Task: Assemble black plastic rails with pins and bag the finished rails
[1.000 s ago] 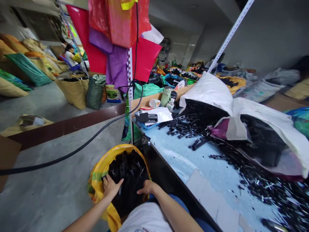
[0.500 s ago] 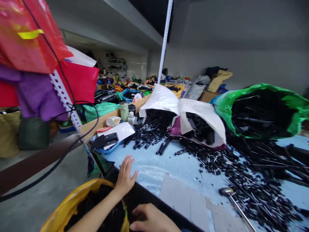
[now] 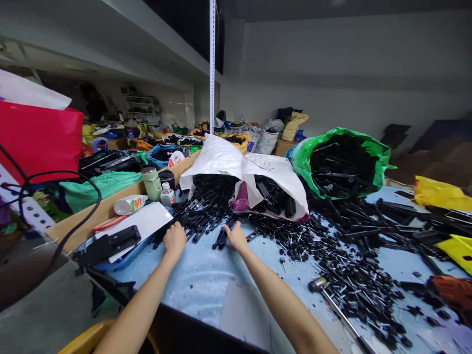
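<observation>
My left hand (image 3: pixel 174 239) is at the left end of a heap of long black plastic parts (image 3: pixel 199 221). Its fingers are curled in, and whatever is in them is hidden. To the right, my right hand (image 3: pixel 237 237) has its thumb and fingers closed on a dark black plastic part (image 3: pixel 222 237) at the front of the heap. The heap spills from the mouth of a white sack (image 3: pixel 216 157). Beside that sack lies a second white sack (image 3: pixel 275 169), also full of black parts.
A blue tray (image 3: pixel 120 264) with a white sheet (image 3: pixel 147 221) is at the left, near a green flask (image 3: pixel 151 183) and a small bottle (image 3: pixel 167 195). Small black pieces and a hammer (image 3: pixel 341 312) lie rightward, before a green bag (image 3: pixel 302 169). An orange power tool (image 3: pixel 452 295) is at far right.
Both hands have moved from the table's front edge and yellow bag forward to the black parts. The view has swung right, and my right hand has closed on a part.
</observation>
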Motion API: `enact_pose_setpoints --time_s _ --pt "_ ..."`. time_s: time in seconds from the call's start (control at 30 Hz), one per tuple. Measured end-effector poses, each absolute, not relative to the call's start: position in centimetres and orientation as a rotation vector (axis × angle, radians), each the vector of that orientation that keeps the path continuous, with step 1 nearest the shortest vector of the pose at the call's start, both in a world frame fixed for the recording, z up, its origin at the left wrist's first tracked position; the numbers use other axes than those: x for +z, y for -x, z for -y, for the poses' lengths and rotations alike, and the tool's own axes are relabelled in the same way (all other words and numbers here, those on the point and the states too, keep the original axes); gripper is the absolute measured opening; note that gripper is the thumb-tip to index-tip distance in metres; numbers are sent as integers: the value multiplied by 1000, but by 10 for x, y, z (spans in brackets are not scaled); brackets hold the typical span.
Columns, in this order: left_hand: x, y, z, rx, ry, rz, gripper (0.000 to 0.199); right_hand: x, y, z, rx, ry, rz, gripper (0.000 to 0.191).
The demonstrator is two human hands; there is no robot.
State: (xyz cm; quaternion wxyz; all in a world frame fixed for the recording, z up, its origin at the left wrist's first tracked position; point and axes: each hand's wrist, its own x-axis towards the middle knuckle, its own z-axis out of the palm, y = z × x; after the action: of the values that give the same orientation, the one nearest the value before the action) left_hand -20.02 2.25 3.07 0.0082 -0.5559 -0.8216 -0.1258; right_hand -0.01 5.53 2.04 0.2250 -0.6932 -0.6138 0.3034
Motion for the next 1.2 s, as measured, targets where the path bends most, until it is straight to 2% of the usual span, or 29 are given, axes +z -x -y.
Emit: enact_pose_setpoints --time_s 0.1,0.2,0.3,0.43,0.53,0.63,0.77,0.87,1.03,1.1,1.2 --pt "37 202 -1 -417 1859 2502 28 15 11 -70 808 1975 1651 59" --pt "44 197 27 -491 2177 2350 19 15 4 -64 756 1945 1658 49" --pt "50 173 57 -449 2591 2154 29 22 -19 -40 664 1872 1697 50" --pt "48 125 86 -266 2901 1909 46 24 -64 19 58 1886 1909 51" --pt "32 103 91 -209 2990 1759 39 13 -92 72 -211 1899 2222 47" --pt "4 97 90 -335 3000 1712 31 2 -102 106 -106 1913 2440 42" --pt "-21 103 95 -872 2978 1662 32 7 -92 110 102 1961 2385 48" --pt "-22 107 105 -1225 2891 1705 36 15 -85 109 241 1934 2383 38" --pt "-10 101 120 -1485 2920 1907 38 11 -89 121 341 1726 2429 38" --pt "-6 91 124 -1621 2955 1989 39 7 -92 124 450 1672 2271 40" --pt "3 70 127 -1858 2944 2092 41 4 -93 124 898 1501 1777 42"
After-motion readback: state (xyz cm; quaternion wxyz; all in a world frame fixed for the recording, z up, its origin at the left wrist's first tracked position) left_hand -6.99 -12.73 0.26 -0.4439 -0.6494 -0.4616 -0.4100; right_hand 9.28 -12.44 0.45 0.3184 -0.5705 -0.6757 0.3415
